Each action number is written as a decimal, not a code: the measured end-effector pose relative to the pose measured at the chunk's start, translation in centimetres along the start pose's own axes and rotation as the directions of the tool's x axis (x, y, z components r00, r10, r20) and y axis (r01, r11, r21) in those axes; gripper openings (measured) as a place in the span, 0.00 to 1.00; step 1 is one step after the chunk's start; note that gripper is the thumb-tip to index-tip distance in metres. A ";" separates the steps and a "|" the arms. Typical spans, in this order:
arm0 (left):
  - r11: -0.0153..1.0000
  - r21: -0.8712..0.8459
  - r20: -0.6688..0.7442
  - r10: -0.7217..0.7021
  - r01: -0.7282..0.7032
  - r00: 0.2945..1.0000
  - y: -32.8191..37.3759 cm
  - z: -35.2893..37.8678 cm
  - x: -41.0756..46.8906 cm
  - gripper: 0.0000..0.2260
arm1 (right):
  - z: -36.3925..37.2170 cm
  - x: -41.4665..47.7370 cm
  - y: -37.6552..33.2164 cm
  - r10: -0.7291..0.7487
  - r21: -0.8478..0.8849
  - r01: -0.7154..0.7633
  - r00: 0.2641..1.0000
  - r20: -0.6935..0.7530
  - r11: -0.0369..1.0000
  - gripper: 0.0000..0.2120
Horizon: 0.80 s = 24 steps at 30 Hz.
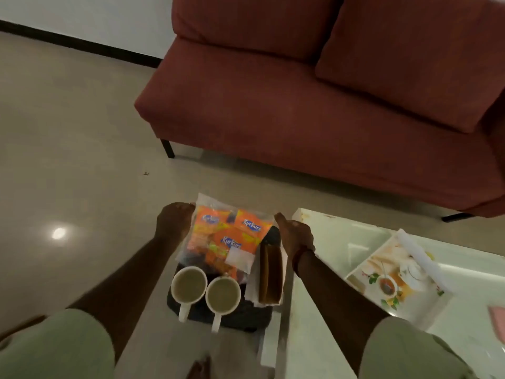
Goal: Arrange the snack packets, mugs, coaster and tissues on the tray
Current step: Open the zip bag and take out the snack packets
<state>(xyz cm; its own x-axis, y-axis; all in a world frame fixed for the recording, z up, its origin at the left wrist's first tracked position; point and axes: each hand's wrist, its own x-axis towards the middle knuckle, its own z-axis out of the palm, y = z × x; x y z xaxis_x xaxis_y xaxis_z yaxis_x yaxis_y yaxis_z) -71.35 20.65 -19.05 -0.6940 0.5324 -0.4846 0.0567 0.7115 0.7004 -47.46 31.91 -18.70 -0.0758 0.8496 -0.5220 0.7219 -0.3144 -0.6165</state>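
A dark tray (240, 315) is held in the air over the floor, left of a white table. My left hand (175, 220) grips its far left side and my right hand (296, 235) grips its far right side. On the tray lies a clear bag of orange snack packets (226, 239) at the far end. Two white mugs (189, 285) (222, 295) stand side by side at the near end, handles toward me. Along the right side a brown coaster (270, 272) rests on white tissues (252, 283).
A white table (328, 269) stands to the right, carrying a floral printed tray (393, 277) and something pink (497, 318) at the frame edge. A dark red sofa (300, 105) stands ahead. Beige tiled floor (68, 160) spreads to the left.
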 end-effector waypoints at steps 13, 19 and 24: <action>0.983 -0.112 0.122 -0.131 0.144 0.984 -5.9 4.0 7.9 0.13 | 6.3 9.5 2.6 0.251 0.390 -0.292 0.956 0.155 0.873 0.23; 0.997 -0.062 -0.004 0.055 -0.055 0.999 -2.9 1.6 6.0 0.08 | 4.0 6.6 0.2 0.118 0.402 -0.116 0.993 0.021 0.908 0.16; 0.950 -0.070 -0.182 0.288 -0.305 0.940 5.0 -5.5 -2.0 0.08 | -3.7 -3.1 -6.4 -0.138 0.535 0.140 0.989 -0.043 0.833 0.03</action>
<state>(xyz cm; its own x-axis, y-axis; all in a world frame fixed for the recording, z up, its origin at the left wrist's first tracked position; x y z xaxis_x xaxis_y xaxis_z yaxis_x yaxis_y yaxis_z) -73.65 20.62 -11.65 -0.7670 0.6218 -0.1583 0.2152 0.4818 0.8495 -49.27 32.79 -10.96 -0.1451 0.9024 -0.4056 0.2227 -0.3697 -0.9021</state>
